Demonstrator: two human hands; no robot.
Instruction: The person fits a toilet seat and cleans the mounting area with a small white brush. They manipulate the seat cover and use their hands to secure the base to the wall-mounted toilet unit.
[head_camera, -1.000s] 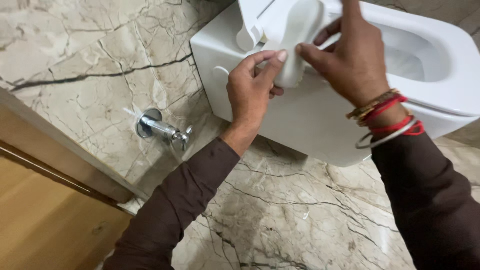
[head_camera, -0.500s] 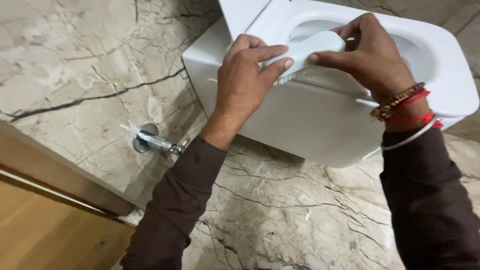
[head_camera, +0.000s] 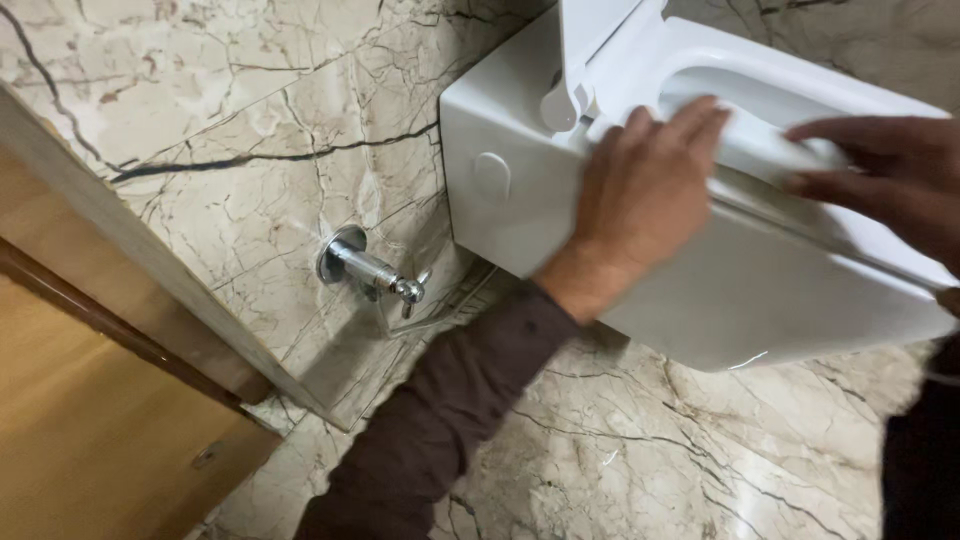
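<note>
Marble-veined beige tiling (head_camera: 250, 120) is behind a white ceramic wall-hung toilet (head_camera: 760, 290). Its rim is pressed by the flat, spread left hand (head_camera: 640, 190); the right hand (head_camera: 890, 170), fingers extended, rests on a small white object, grip unclear. Seating seems underway; steady downward alignment is judged necessary. A chrome angle valve (head_camera: 365, 268) sits beside.

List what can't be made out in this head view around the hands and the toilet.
- White piece under the left hand and right hand: its shape is hidden by both hands and blurred.
- Toilet: the bowl's far side is cut off by the right edge.
- Raised lid: cut off by the top edge.
- Chrome valve: its hose connection is too small to tell.
</note>
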